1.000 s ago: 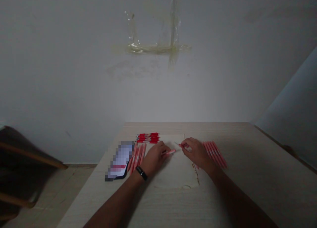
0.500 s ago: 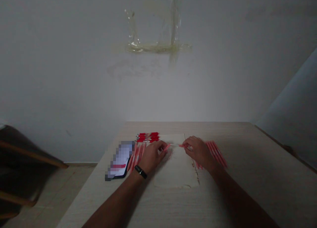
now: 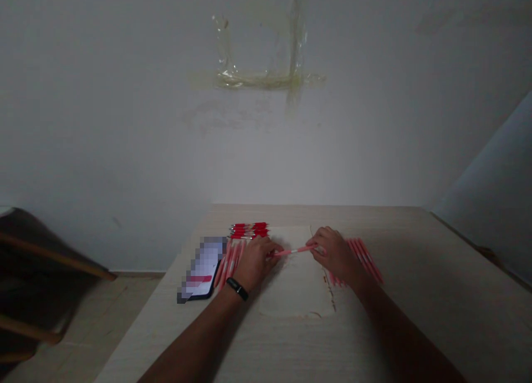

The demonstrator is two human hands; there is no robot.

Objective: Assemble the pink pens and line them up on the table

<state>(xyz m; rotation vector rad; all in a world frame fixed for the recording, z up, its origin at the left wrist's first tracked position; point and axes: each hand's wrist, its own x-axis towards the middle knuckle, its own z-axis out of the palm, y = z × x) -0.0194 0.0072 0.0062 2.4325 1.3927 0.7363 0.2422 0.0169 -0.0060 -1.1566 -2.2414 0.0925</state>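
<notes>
A slim pink pen with a short white band at its middle spans the gap between my hands, above a pale sheet. My left hand, with a dark band on its wrist, pinches the pen's left end. Around its right end the fingers of my right hand are closed. Several similar pink pens lie beside my left hand. More pink pens lie in a row past my right hand, partly covered by it. Several red pens with metallic tips lie behind my left hand.
The pale sheet with a worn right edge lies on the wooden table. A phone, its screen blurred out, rests at the left. Behind the table stands a wall with old tape on it. A dark piece of furniture stands at the lower left.
The pink parts in my two hands have come together; the long pale stretch between them has shrunk to a short white band. My left hand's fingers sit slightly lower.
</notes>
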